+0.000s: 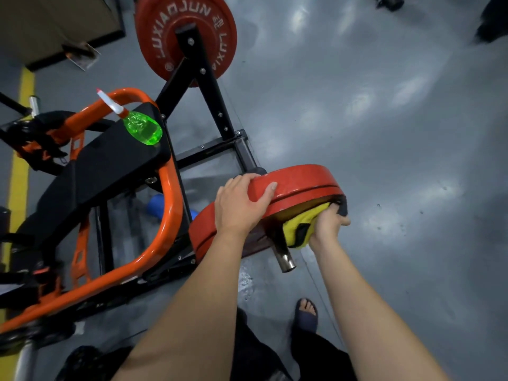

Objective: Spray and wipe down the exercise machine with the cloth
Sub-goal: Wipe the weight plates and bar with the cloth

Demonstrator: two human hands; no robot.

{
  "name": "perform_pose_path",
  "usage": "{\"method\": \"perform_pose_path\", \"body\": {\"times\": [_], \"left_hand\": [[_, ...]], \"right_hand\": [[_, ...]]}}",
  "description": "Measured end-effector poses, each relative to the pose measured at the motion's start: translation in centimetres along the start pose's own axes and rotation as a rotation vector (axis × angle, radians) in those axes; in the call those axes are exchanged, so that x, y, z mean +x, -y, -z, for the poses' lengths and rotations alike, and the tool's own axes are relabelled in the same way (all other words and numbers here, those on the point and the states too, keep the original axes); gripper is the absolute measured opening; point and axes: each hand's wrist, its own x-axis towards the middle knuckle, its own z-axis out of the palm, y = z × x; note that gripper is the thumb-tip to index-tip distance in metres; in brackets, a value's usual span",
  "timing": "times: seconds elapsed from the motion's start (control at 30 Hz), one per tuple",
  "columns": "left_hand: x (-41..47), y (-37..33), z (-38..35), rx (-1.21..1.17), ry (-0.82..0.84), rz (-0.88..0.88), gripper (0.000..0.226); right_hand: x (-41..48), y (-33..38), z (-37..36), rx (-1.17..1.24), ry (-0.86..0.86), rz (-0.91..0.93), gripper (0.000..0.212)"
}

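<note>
A glossy grey concrete floor (384, 133) fills the view, with a painted yellow stripe (19, 182) along its left edge. On it stands the exercise machine (167, 215), a black steel frame with a bent orange tube rail around a black padded seat (90, 171). At the machine's far end hangs a large red round weight plate with white lettering (154, 37). On the near side a second red round weight plate (302, 180) sits on a chrome steel sleeve (286, 259), whose end sticks out below it. The left hand (242, 204) grips this near plate's rim, fingers curled over the top and thumb laid across the edge. The right hand (328, 224) clutches a bunched yellow cloth with dark trim (295, 226), holding it against the plate's outer face just beside the sleeve. A translucent green plastic spray bottle with a white and red nozzle (143, 130) rests on the far end of the seat. A foot in a dark sandal (306, 312) stands on the floor below the arms.
</note>
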Motion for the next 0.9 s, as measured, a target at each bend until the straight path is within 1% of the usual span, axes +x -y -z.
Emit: {"method": "perform_pose_path", "body": {"times": [0.07, 0.13, 0.2, 0.33, 0.4, 0.47, 0.57, 0.6, 0.67, 0.77, 0.83, 0.9], "left_hand": [[0.0, 0.2, 0.1, -0.015, 0.009, 0.003, 0.049], [0.0, 0.3, 0.2, -0.023, -0.005, 0.001, 0.046], [0.0, 0.5, 0.3, -0.028, -0.015, -0.009, 0.043], [-0.3, 1.3, 0.7, -0.074, -0.014, 0.002, 0.041], [-0.6, 1.7, 0.9, -0.107, -0.023, 0.016, 0.039], [-0.8, 2.1, 1.0, -0.138, -0.031, 0.039, 0.037], [-1.2, 3.4, 0.9, -0.183, -0.022, 0.082, 0.037], [-1.4, 3.9, 0.9, -0.201, -0.018, 0.090, 0.038], [-1.6, 4.9, 0.9, -0.234, -0.020, 0.100, 0.038], [-1.8, 6.2, 1.2, -0.264, -0.016, 0.092, 0.041], [-1.8, 7.1, 1.3, -0.259, -0.016, 0.066, 0.042], [-1.7, 8.3, 1.4, -0.254, -0.015, 0.034, 0.044]], "right_hand": [[0.2, 0.6, 0.5, -0.042, 0.004, 0.013, 0.035], [-2.9, -0.3, 0.4, -0.040, 0.016, 0.106, 0.046], [-6.9, -2.3, 0.3, -0.023, 0.084, 0.158, 0.051], [-11.7, -4.8, 0.2, -0.143, 0.266, 0.034, 0.045], [-11.0, -5.1, 0.8, -0.124, 0.322, 0.067, 0.041], [-9.1, -3.8, 1.0, -0.063, 0.265, 0.115, 0.041], [-5.6, -0.7, 1.9, -0.048, 0.149, 0.187, 0.052], [-4.9, 0.2, 2.4, -0.058, 0.139, 0.230, 0.052], [-4.1, 1.0, 3.2, -0.062, 0.161, 0.298, 0.045], [-5.0, 0.6, 3.2, -0.110, 0.154, 0.356, 0.036], [-6.0, -0.3, 2.7, -0.114, 0.149, 0.370, 0.036], [-7.0, -1.5, 2.2, -0.126, 0.153, 0.329, 0.043]]}}
